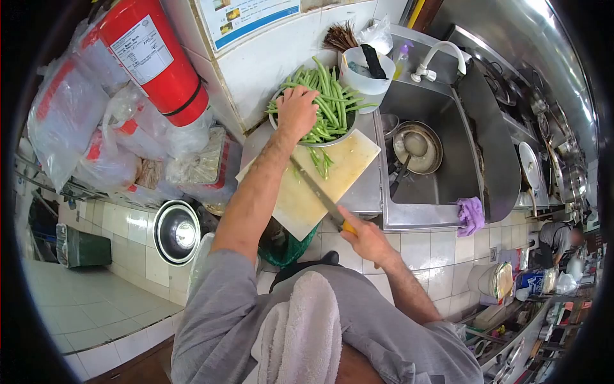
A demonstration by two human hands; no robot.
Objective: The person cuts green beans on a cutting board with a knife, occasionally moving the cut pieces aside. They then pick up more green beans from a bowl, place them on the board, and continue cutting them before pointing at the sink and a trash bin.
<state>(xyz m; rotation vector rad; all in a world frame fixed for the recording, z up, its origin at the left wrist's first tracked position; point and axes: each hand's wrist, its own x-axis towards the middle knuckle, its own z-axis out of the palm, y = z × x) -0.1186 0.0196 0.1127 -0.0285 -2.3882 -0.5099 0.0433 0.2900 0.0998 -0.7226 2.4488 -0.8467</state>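
While the left hand (299, 110) rested on green beans (329, 96) in a bowl (350, 132), its grip could not be told | right hand (369, 241) clasped a knife (318, 191) over the cutting board (350, 157) | sink (427, 105) held a pan (431, 162), ladle (416, 144) inside.

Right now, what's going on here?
The person's left hand is on green beans heaped in a bowl. The right hand grips a knife by its yellow handle, blade over the board. A few loose beans lie on the board near the bowl.
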